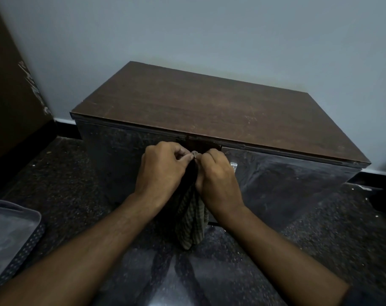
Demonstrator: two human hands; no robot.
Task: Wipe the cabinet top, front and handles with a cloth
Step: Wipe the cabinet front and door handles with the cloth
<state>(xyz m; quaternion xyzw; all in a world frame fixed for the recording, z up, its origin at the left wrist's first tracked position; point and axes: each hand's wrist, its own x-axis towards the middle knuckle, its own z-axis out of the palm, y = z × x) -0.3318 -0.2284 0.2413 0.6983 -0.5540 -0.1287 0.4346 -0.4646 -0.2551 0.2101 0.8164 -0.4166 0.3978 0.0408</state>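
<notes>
A low dark-brown wooden cabinet stands against a pale wall, its glossy dark front facing me. Both my hands are raised together in front of the top middle of that front. My left hand and my right hand each pinch the upper edge of a striped greenish cloth, which hangs down between them toward the floor. A small metal handle shows on the right door just beside my right hand. Whatever handle the left door has is hidden behind my hands.
A grey perforated plastic basket sits on the speckled dark floor at the lower left. A brown wooden panel leans along the left edge. Black skirting runs along the wall base.
</notes>
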